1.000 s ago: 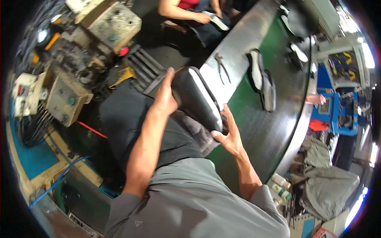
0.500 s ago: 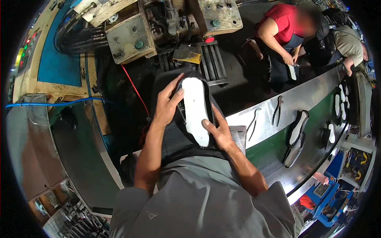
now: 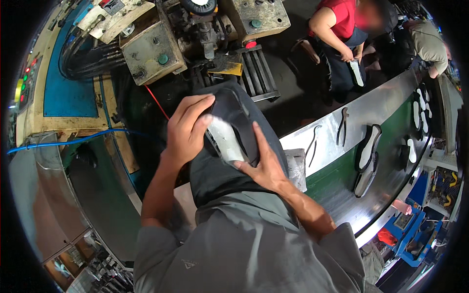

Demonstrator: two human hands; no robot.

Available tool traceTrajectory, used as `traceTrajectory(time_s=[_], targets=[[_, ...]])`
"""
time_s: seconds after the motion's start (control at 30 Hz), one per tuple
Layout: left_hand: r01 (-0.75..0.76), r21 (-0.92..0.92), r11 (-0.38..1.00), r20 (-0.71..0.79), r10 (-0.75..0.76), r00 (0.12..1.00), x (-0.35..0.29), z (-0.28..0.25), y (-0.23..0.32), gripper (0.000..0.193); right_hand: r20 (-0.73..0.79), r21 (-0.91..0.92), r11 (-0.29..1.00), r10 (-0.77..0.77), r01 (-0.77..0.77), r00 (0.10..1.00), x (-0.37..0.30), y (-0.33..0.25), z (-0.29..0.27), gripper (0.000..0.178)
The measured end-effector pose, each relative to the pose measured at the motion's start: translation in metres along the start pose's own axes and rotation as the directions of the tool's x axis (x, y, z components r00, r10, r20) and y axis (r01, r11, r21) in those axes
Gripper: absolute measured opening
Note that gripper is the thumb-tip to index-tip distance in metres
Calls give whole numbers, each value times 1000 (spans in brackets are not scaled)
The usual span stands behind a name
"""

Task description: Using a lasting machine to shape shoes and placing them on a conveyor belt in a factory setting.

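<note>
A dark shoe upper (image 3: 247, 139) with a white sole board (image 3: 223, 136) facing up lies over my dark-clothed lap, tilted. My left hand (image 3: 185, 129) is bent at its far left edge, thumb and fingers curled toward the rim; its fingertips are slightly blurred. At the near right side, my right hand (image 3: 267, 168) grips the upper, its thumb on the near end of the white board and its fingers along the side. The left hand covers part of the board's far end.
To the right, a metal-edged bench (image 3: 312, 139) with a green belt (image 3: 327, 188) carries pincers (image 3: 343, 127), a second hand tool (image 3: 313, 144), and several white-soled uppers (image 3: 367, 149). A stained machine (image 3: 151, 53) stands ahead. A co-worker in red (image 3: 337, 24) holds another white-soled piece (image 3: 356, 73).
The shoe upper has tilted and come lower over my lap, with less of its white board showing. My left hand has shifted left and its fingers have curled more.
</note>
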State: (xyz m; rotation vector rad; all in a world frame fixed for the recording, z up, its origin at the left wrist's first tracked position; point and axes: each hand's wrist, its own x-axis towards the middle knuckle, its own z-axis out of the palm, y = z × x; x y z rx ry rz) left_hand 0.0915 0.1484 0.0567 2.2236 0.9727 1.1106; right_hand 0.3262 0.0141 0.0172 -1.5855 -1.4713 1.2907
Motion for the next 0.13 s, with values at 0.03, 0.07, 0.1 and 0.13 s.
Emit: traceTrajectory(time_s=[0.03, 0.07, 0.1, 0.13], targets=[[7, 13, 1000, -2, -7, 1000, 2, -16, 13, 37, -67, -101, 986, -140, 132, 988, 4, -5, -5, 117], [-49, -34, 998, 121, 53, 991, 4, -29, 25, 46, -122, -206, 945, -283, 255, 951, 10, -5, -11, 120], [-99, -89, 991, 236, 117, 965, 7, -42, 36, 56, -120, -257, 876, -448, 408, 886, 21, 4, -20, 125], [-98, -75, 992, 232, 113, 966, 7, -48, 37, 56, -113, -250, 872, -457, 420, 882, 24, 7, -16, 125]])
